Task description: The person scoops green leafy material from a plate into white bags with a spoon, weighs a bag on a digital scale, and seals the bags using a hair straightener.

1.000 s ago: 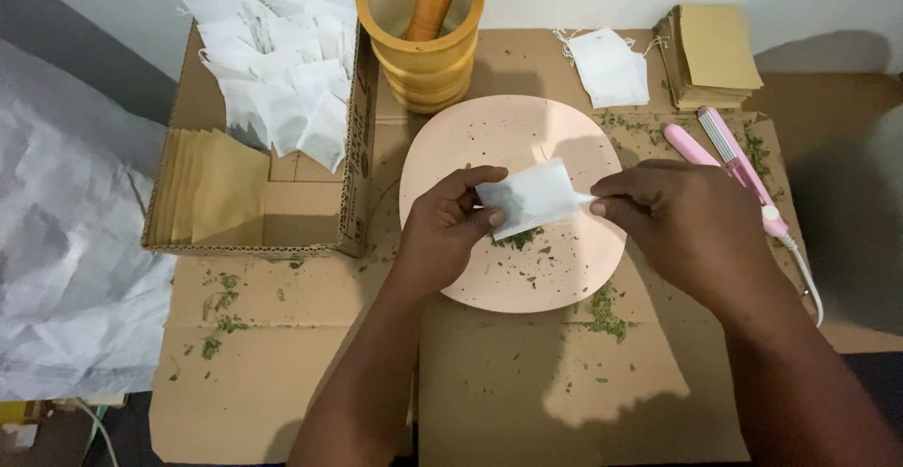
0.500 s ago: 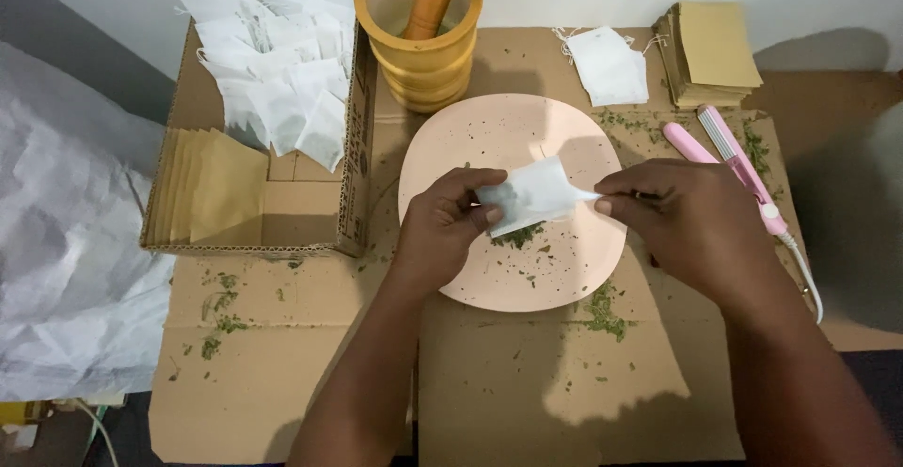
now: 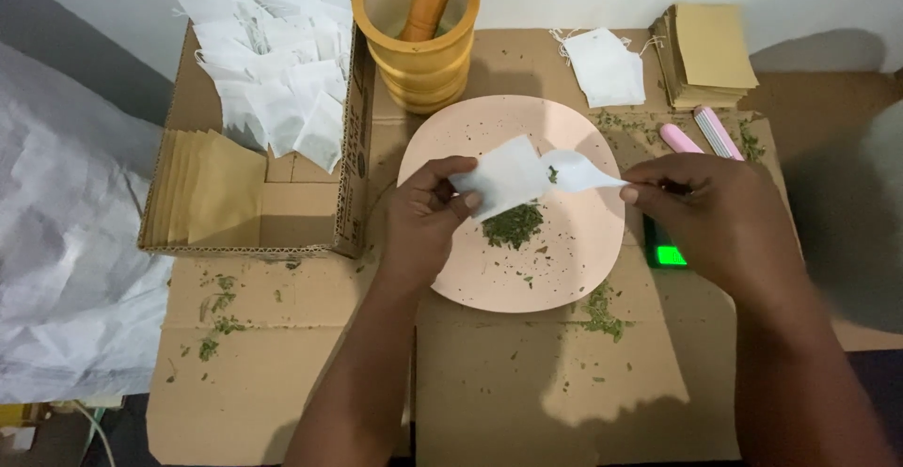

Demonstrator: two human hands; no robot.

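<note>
Over a pink plate (image 3: 564, 279), our left hand (image 3: 423, 218) pinches one edge of a small white filter bag (image 3: 508, 177) between thumb and fingers, while our right hand (image 3: 720, 218), fingers closed, grips a white plastic spoon (image 3: 578, 171) whose bowl meets the bag's mouth. A small heap of green dried herb (image 3: 513, 225) lies on the plate just below (a few flakes cling to the spoon). To fill cleanly, we should keep the mouth spread wide and tip the spoon slowly, over the plate.
</note>
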